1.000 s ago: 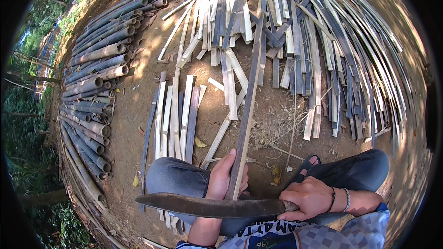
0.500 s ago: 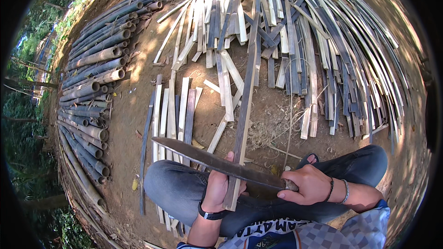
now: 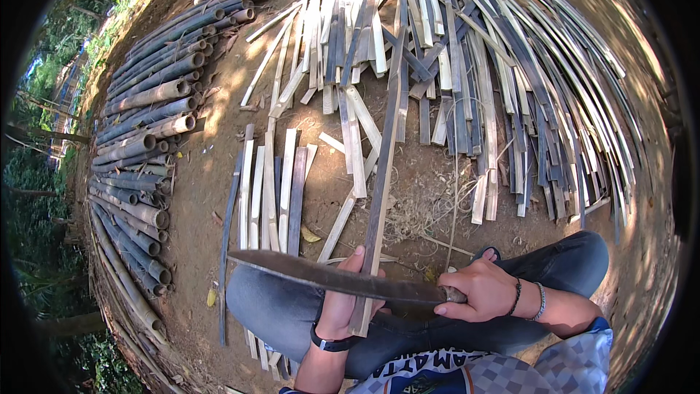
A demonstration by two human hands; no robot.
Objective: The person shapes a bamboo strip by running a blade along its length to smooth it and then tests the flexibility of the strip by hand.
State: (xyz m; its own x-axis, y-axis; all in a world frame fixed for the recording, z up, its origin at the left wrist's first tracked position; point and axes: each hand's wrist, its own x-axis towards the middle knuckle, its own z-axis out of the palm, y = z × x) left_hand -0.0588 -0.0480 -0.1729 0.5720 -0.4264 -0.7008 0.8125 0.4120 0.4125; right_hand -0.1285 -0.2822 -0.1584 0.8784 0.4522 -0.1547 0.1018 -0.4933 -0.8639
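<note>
My left hand [image 3: 339, 310], with a dark strap on its wrist, is closed round the near end of a long bamboo strip [image 3: 380, 204]. The strip is dark on one face and pale along its edge, and runs away from me over the ground. My right hand [image 3: 477, 290] grips the short handle of a machete [image 3: 313, 272]. Its broad dark blade points left and lies across the strip just above my left fingers, partly hiding that hand. Whether the edge bites into the strip I cannot tell.
Cut bamboo poles [image 3: 157, 91] lie stacked at the left. Many split strips [image 3: 525, 95] fan out ahead and to the right. A smaller row of strips [image 3: 266, 182] lies by my left knee [image 3: 273, 295]. Thin shavings [image 3: 415, 211] litter the soil before me.
The machete blade has tilted slightly, its tip moving down and left. My right hand has shifted a little left, and the view has moved slightly. Both grips stay the same.
</note>
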